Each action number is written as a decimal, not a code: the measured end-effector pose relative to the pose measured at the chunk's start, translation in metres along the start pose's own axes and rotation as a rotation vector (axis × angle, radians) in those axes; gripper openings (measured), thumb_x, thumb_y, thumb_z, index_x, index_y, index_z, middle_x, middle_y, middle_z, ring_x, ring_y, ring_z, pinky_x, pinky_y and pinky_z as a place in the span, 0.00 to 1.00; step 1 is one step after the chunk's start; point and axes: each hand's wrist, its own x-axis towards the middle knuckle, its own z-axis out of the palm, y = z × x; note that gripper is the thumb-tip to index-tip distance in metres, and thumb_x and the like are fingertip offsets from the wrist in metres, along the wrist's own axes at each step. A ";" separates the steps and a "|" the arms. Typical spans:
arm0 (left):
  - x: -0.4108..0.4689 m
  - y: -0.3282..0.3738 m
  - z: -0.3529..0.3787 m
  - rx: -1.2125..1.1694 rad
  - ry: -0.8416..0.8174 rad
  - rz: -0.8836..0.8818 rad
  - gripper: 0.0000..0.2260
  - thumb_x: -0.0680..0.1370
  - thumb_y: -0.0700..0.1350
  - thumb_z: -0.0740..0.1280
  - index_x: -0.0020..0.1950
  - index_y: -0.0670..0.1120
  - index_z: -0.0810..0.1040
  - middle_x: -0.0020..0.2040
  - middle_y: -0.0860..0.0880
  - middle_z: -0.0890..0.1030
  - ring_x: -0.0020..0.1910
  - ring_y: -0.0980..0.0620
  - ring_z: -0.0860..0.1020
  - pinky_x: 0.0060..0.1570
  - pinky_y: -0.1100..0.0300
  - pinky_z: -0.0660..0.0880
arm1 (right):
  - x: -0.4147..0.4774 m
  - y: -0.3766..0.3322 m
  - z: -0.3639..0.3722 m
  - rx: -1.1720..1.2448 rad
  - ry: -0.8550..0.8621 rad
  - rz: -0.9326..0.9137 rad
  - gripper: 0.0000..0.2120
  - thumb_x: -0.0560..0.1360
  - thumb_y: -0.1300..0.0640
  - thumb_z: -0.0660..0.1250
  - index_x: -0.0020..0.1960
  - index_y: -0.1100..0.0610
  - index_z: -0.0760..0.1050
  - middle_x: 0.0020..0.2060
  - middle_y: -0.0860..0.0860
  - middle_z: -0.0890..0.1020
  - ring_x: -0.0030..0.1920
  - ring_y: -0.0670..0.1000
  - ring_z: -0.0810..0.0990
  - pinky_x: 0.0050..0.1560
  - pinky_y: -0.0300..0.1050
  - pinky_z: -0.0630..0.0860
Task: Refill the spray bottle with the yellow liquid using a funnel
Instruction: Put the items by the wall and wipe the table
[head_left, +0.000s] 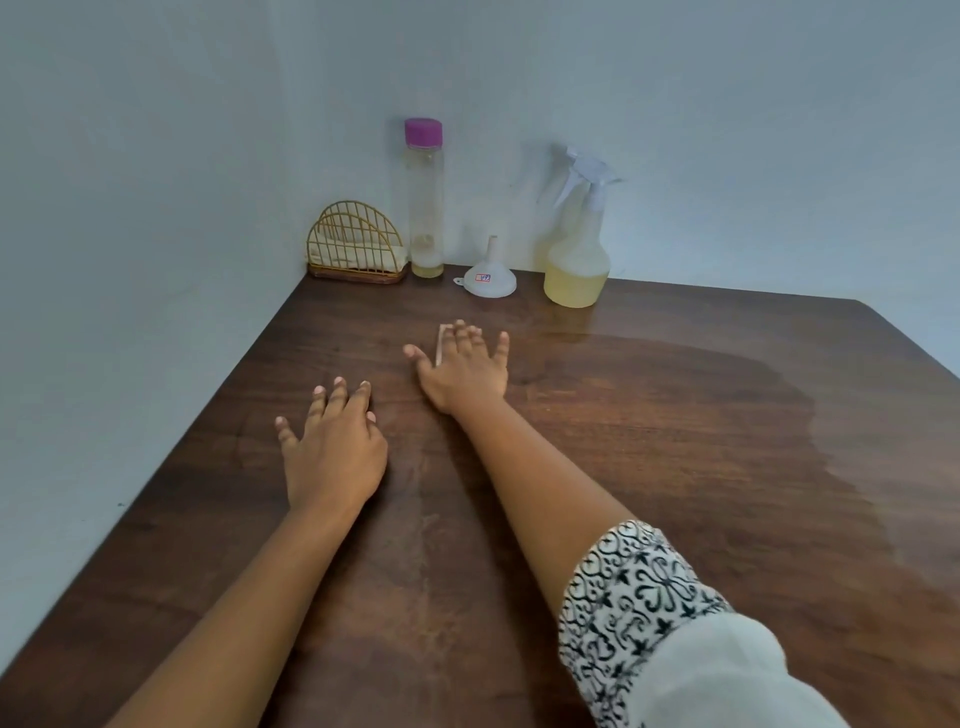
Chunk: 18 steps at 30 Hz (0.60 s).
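Note:
A clear spray bottle with a white trigger head stands at the back of the wooden table, its bottom part holding yellow liquid. Left of it a white funnel sits upside down, spout up. A tall clear bottle with a purple cap stands further left, with only a little yellowish liquid at its base. My left hand lies flat on the table, fingers spread. My right hand reaches further forward, fingers straight, pressing a small pale folded piece against the table.
A gold wire napkin holder with pale napkins stands in the back left corner against the wall. The wall runs along the table's left edge and behind the bottles. A wet-looking sheen covers the table's right part.

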 end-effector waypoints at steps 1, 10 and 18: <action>0.000 0.000 0.000 -0.005 0.000 -0.003 0.21 0.82 0.47 0.51 0.76 0.52 0.59 0.78 0.50 0.57 0.78 0.49 0.51 0.72 0.38 0.46 | -0.001 0.018 -0.003 -0.007 0.031 0.039 0.39 0.76 0.33 0.36 0.76 0.58 0.45 0.77 0.54 0.50 0.76 0.54 0.47 0.70 0.61 0.33; -0.002 -0.003 -0.008 -0.038 -0.031 0.026 0.21 0.82 0.47 0.52 0.76 0.52 0.59 0.78 0.51 0.57 0.77 0.51 0.52 0.73 0.42 0.48 | -0.055 0.035 0.001 -0.006 0.058 0.130 0.39 0.75 0.33 0.37 0.77 0.59 0.45 0.77 0.56 0.50 0.76 0.55 0.47 0.71 0.60 0.35; -0.030 -0.030 -0.017 0.042 -0.071 0.142 0.22 0.83 0.51 0.50 0.77 0.52 0.57 0.78 0.51 0.57 0.77 0.51 0.53 0.73 0.46 0.52 | -0.119 0.076 0.003 -0.022 0.099 0.139 0.39 0.74 0.32 0.35 0.77 0.56 0.45 0.77 0.51 0.50 0.76 0.51 0.46 0.71 0.61 0.35</action>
